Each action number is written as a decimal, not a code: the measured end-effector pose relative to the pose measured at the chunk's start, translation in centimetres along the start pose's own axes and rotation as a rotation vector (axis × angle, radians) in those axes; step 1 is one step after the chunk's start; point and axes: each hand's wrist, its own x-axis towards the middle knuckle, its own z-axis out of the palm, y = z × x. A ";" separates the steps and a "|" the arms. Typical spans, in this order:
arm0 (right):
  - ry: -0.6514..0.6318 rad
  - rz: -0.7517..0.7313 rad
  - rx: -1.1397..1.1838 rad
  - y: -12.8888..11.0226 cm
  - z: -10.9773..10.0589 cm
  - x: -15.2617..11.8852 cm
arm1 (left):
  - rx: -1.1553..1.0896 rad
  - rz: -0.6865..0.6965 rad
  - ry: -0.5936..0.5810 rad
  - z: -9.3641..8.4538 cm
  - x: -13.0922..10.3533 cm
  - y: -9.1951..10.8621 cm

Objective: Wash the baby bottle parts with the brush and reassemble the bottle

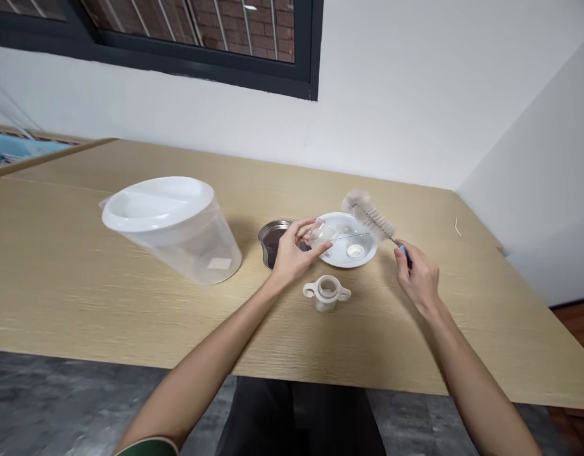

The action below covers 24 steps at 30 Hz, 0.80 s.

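Note:
My left hand [292,254] has its fingers and thumb around a small clear plastic cup-like piece [322,233], partly hidden by the fingers. In my right hand [419,275] is the blue handle of a bottle brush [372,216]; its pale bristles point up and left, outside the clear piece. Beneath both lies a white dish [342,258] holding a white ring [355,251] and clear parts too small to name. Nearer to me stands an open baby bottle [326,296] with two side handles. A metal kidney dish [269,244] sits partly behind my left hand.
A large translucent pitcher [204,247] with a white lid stands on the left of the wooden table [106,304]. A small pale strip [457,227] lies to the right. The white wall [382,95] and a dark-framed window [306,50] bound the far side.

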 end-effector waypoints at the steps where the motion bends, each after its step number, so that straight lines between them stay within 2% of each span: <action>1: 0.019 0.013 0.007 0.1 -0.1 0.0 | 0.016 0.009 -0.001 0.0 0.0 -0.1; 4: 0.015 -0.051 0.061 -0.3 -0.2 -0.4 | 0.117 0.041 0.022 -0.2 0.1 0.0; 7: -0.103 -0.154 0.080 -0.7 -0.1 -0.7 | 0.214 0.075 0.040 -0.4 0.1 0.4; 9: -0.145 -0.144 0.064 -0.3 -0.1 -0.5 | 0.248 0.097 0.040 -0.5 0.1 0.6; 11: -0.102 -0.069 0.050 0.4 -0.3 0.0 | 0.251 0.119 0.041 -0.5 0.1 0.6; 14: 0.009 0.049 0.056 1.2 -0.5 0.4 | 0.193 0.138 0.046 -0.4 0.2 0.3; 17: 0.041 0.070 0.075 0.8 -0.7 0.1 | 0.085 0.126 0.058 -0.1 0.2 0.0; 22: -0.073 -0.099 0.093 -0.3 -0.4 -0.8 | -0.085 0.112 0.005 0.2 0.1 0.2; 24: -0.103 -0.087 0.087 -0.2 -0.2 -0.6 | -0.082 0.101 -0.011 0.1 0.1 0.4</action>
